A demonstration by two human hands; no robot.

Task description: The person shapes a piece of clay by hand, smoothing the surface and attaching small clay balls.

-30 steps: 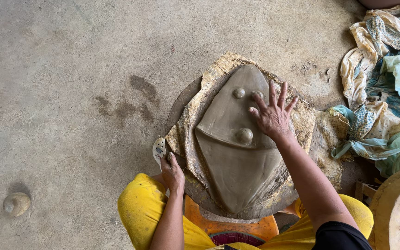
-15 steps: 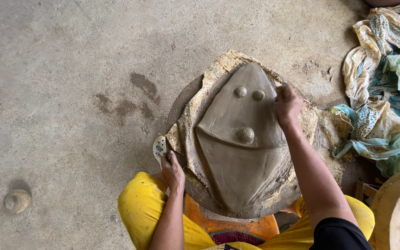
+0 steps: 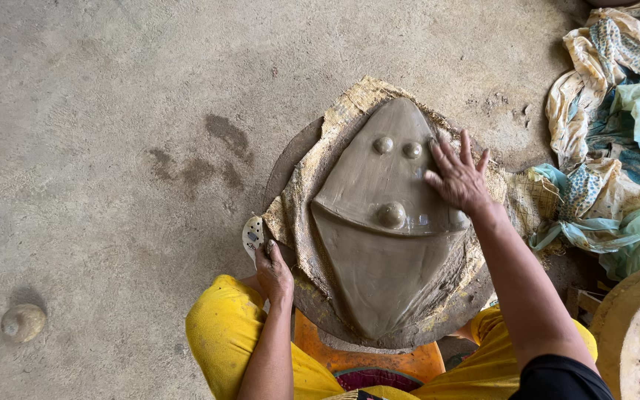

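A wet grey clay slab (image 3: 379, 222), shaped like a pointed kite with three round bumps, lies on a piece of sacking (image 3: 305, 215) over a round board (image 3: 290, 159). My right hand (image 3: 457, 178) rests flat with fingers spread on the slab's right edge, beside the upper bumps. My left hand (image 3: 272, 270) sits at the board's left rim, fingers closed on a small flat whitish tool (image 3: 252, 235). My knees in yellow cloth (image 3: 224, 333) flank the board.
Bare concrete floor (image 3: 98, 148) with damp dark patches spreads to the left. A small clay lump (image 3: 22, 322) lies at lower left. Crumpled cloths and pale green plastic (image 3: 616, 141) pile at the right. A rounded tan clay form (image 3: 638, 333) stands at lower right.
My right hand slid from the slab's upper middle out to its right edge, then spread flat there. The left hand and its tool stayed at the left rim.
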